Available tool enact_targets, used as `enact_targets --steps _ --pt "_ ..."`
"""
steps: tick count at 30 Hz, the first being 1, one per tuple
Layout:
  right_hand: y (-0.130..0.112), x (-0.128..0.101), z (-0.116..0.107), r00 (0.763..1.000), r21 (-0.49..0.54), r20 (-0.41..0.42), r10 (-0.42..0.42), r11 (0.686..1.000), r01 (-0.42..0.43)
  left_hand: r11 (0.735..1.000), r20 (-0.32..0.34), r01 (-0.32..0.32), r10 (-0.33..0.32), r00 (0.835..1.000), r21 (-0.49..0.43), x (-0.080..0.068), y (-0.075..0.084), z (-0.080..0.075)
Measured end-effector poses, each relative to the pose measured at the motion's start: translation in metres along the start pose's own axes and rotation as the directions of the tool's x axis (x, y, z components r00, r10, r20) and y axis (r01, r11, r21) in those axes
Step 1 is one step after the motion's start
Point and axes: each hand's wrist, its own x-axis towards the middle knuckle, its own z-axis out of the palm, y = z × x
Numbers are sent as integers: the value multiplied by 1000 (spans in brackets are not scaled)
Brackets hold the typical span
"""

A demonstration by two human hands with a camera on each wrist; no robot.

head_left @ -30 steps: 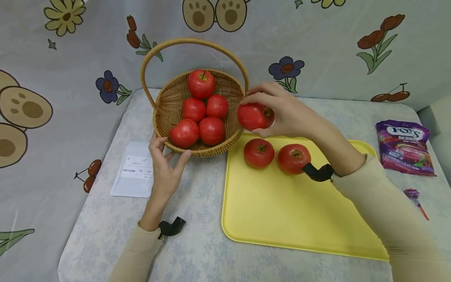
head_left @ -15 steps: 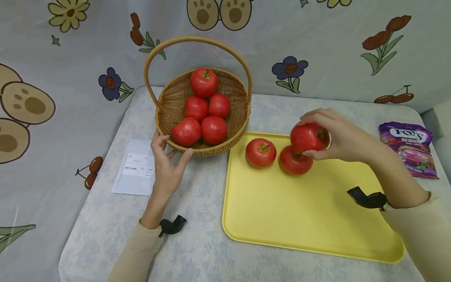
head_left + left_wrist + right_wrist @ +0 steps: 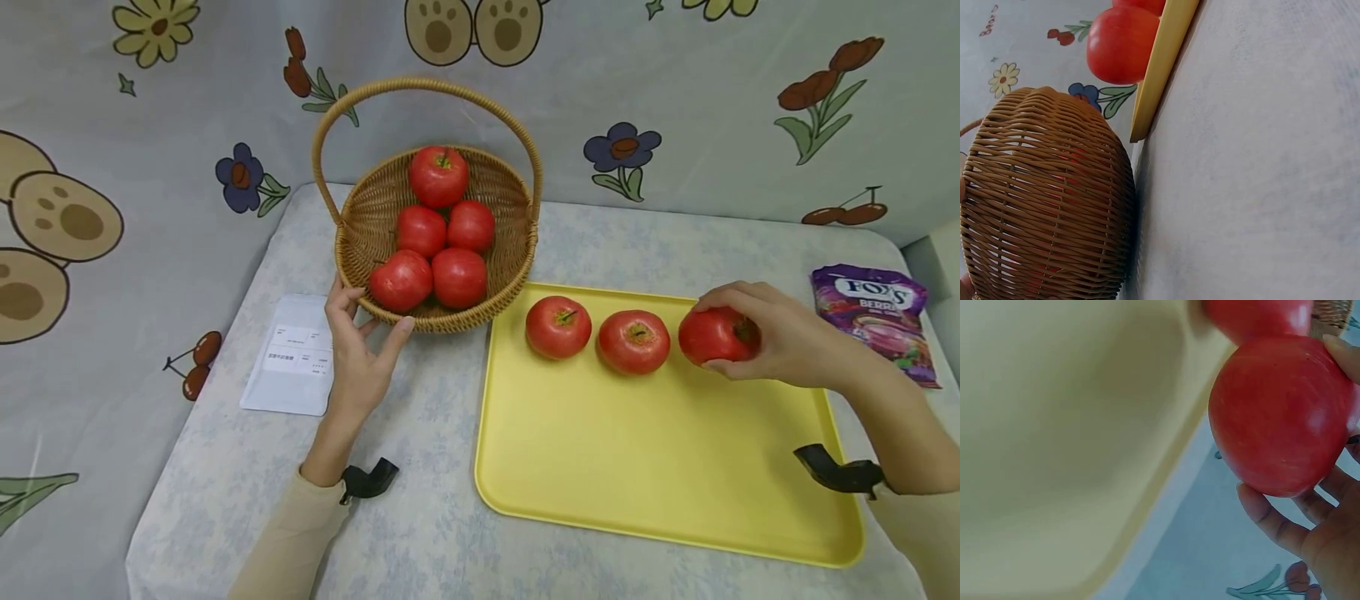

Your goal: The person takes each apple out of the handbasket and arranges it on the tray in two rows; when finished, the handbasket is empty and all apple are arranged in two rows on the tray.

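Three tomatoes line up along the far edge of the yellow tray [image 3: 645, 467], and the right hand [image 3: 780, 342] wraps its fingers and thumb round the rightmost tomato [image 3: 714, 335], low over the tray floor; whether it touches the tray I cannot tell. It looks round, smooth-skinned and light enough for one hand, yet soft under pressure, I judge, so a broad cupped hold across its sides suits it better than a fingertip pinch. Its glossy skin could slip. Two neighbours [image 3: 558, 327] sit just beside it, close but apart. Over on the worktop [image 3: 420, 517], the left hand [image 3: 358, 350] rests with relaxed fingers against the wicker basket [image 3: 360, 218], where five more tomatoes [image 3: 438, 233] lie piled.
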Motion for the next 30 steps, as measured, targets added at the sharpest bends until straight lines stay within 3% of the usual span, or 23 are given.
enact_targets --steps 9,19,30 --pt "20 -9 19 996 12 77 36 999 -37 1000 -2 7 -7 1000 6 1 1 1" --pt "17 -5 24 997 -23 77 4 1000 -2 1000 0 19 -19 1000 2 1 1 0" --pt "17 -3 24 985 31 161 68 997 -74 1000 0 18 -18 1000 6 1 2 0"
